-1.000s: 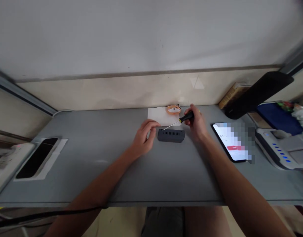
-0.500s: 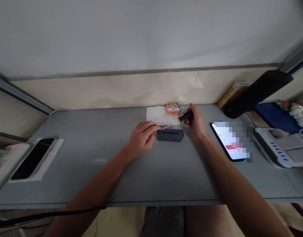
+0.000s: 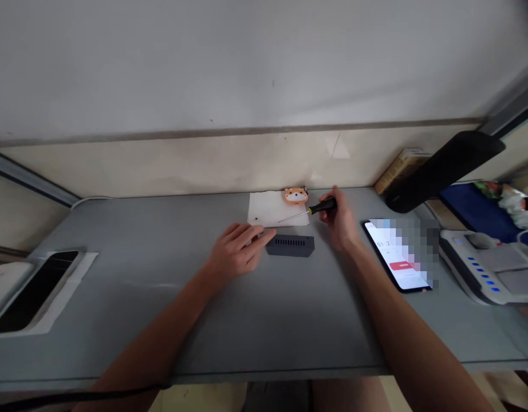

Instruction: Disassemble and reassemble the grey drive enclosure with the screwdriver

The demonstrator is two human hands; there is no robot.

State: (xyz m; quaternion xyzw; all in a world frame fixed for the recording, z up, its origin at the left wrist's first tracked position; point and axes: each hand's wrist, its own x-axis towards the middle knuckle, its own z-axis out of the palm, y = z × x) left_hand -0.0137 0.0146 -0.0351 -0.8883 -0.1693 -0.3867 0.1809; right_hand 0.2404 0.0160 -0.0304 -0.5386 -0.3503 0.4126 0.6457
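Observation:
A dark grey box with a row of vent slots (image 3: 291, 246) lies on the desk between my hands. At its left end is my left hand (image 3: 238, 249), open, with index finger and thumb stretched toward the box; I see nothing held in it. My right hand (image 3: 340, 220) is wrapped round the black handle of a screwdriver (image 3: 323, 206). The thin shaft points left, its tip over the near edge of a white paper sheet (image 3: 268, 207), behind the box. On that sheet are a tiny dark piece (image 3: 256, 218), too small to name, and an orange animal-face case (image 3: 295, 195).
A lit phone (image 3: 395, 257) and a white power strip (image 3: 474, 269) lie to the right. Behind them a black cylinder (image 3: 444, 171) leans by a book (image 3: 399, 169). A dark phone (image 3: 36, 292) rests at the left. The wall (image 3: 182, 166) closes off the desk's back.
My left hand has drawn back to the left, its fingers apart from the screwdriver tip. The tip has lifted off the box's back edge. The whole view has shifted slightly.

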